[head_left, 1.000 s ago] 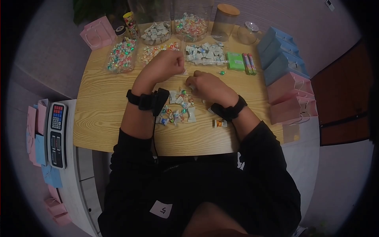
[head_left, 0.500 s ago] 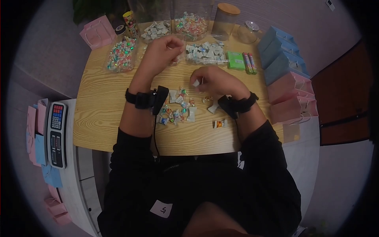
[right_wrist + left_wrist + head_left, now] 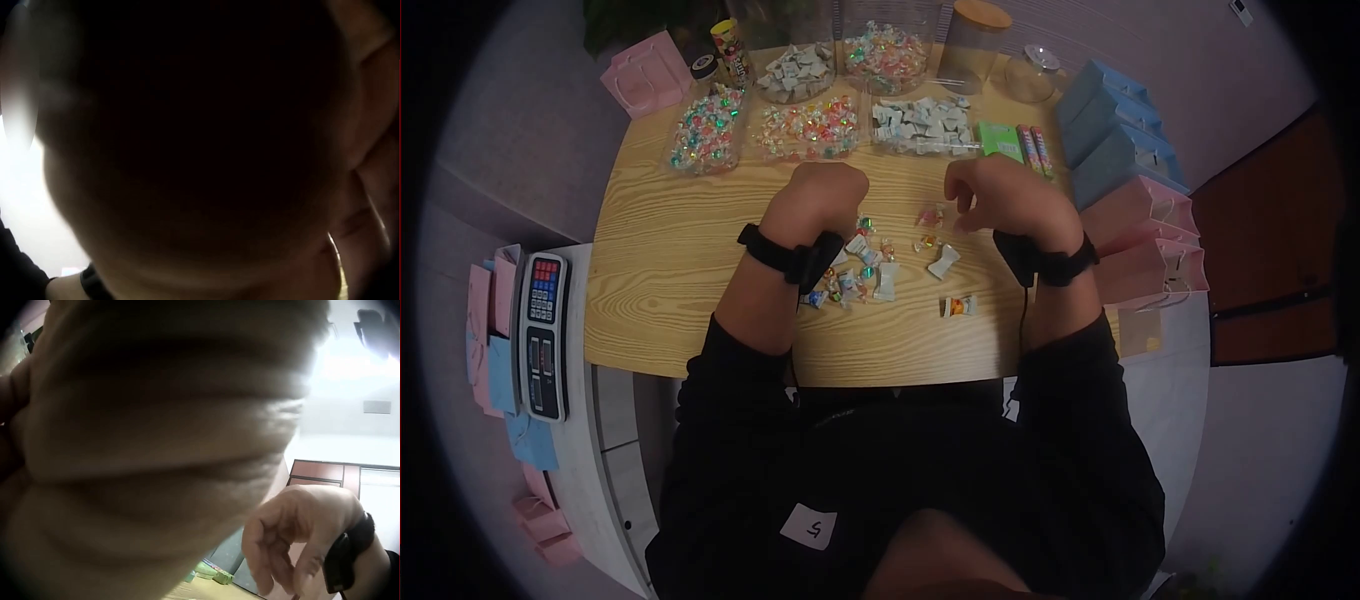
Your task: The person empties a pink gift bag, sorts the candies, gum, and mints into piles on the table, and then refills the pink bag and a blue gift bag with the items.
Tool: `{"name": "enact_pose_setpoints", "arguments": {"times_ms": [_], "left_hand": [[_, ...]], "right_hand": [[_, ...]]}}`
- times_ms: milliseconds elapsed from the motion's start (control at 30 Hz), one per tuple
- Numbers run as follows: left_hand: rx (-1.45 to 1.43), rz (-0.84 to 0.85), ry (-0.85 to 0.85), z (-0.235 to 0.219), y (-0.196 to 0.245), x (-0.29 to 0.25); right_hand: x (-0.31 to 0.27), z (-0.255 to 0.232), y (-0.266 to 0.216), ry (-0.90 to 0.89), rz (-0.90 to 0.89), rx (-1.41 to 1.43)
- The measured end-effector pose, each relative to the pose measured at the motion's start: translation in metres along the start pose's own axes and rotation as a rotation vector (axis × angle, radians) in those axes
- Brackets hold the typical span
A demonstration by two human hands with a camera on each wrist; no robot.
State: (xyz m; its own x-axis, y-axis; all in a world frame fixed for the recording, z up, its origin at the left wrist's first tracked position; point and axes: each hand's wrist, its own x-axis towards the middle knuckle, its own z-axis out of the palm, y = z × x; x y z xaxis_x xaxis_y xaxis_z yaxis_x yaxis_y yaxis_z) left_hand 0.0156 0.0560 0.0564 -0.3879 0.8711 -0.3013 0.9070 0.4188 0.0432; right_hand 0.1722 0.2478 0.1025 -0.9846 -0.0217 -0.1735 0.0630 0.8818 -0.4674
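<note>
My left hand [image 3: 825, 195] is bent down at the wrist over the far side of a small pile of wrapped candies [image 3: 885, 282]. Its fingertips are hidden under the hand, and I cannot tell whether they hold anything. My right hand [image 3: 1010, 200] hovers at the right, fingers loosely curved and thumb apart; in the left wrist view this hand [image 3: 303, 531] shows nothing between thumb and fingers. Just left of its fingertips lies a pink wrapped candy [image 3: 930, 215]. Nearer me are a gold-wrapped candy [image 3: 926, 242], a white-wrapped candy [image 3: 943, 262] and an orange-and-white one [image 3: 959, 306].
Clear tubs of candies stand along the back: mixed green [image 3: 708, 130], orange and red [image 3: 805, 128], and white [image 3: 925, 125]. Taller jars [image 3: 887, 60] are behind them. A green box [image 3: 1000, 140] and candy tubes sit right. Blue bags [image 3: 1125, 155] and pink bags [image 3: 1150, 270] line the right edge.
My left hand has moved back toward me from over the orange candy tub to the pile. My right hand has moved right; the pale piece it pinched no longer shows, and a pink candy is now visible.
</note>
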Motion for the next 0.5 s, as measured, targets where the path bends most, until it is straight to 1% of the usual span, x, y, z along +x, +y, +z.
{"name": "enact_pose_setpoints", "arguments": {"times_ms": [67, 133, 167, 233, 267, 333, 367, 400, 433, 467, 500], "left_hand": [[0.009, 0.008, -0.010, 0.003, -0.002, 0.003], [-0.121, 0.076, 0.100, 0.002, -0.010, -0.001], [-0.123, 0.074, 0.099, -0.003, -0.013, -0.004], [-0.251, 0.035, 0.112, -0.017, -0.021, -0.014], [-0.251, 0.027, 0.106, -0.020, -0.024, -0.019], [-0.369, -0.019, 0.129, -0.024, -0.031, -0.029], [-0.367, -0.030, 0.128, -0.027, -0.031, -0.036], [-0.380, -0.039, 0.167, -0.028, -0.031, -0.045], [-0.393, -0.049, 0.206, -0.027, -0.030, -0.053], [-0.390, -0.060, 0.208, -0.022, -0.033, -0.061], [-0.430, -0.092, 0.205, -0.015, -0.039, -0.068]], "right_hand": [[-0.003, 0.007, -0.006, -0.022, 0.000, -0.036], [-0.007, 0.021, -0.012, -0.085, 0.030, -0.159], [-0.006, 0.031, -0.007, -0.123, 0.046, -0.166], [-0.008, 0.042, -0.010, -0.097, 0.013, -0.170], [-0.007, 0.048, -0.012, -0.066, -0.018, -0.173], [-0.003, 0.057, -0.006, -0.057, -0.054, -0.150], [-0.001, 0.058, -0.003, -0.044, -0.083, -0.136], [0.001, 0.057, -0.002, -0.046, -0.094, -0.136], [0.003, 0.053, -0.003, -0.078, -0.062, -0.099], [0.005, 0.050, -0.002, -0.110, -0.030, -0.061], [0.007, 0.044, 0.002, -0.049, -0.084, 0.071]]}}
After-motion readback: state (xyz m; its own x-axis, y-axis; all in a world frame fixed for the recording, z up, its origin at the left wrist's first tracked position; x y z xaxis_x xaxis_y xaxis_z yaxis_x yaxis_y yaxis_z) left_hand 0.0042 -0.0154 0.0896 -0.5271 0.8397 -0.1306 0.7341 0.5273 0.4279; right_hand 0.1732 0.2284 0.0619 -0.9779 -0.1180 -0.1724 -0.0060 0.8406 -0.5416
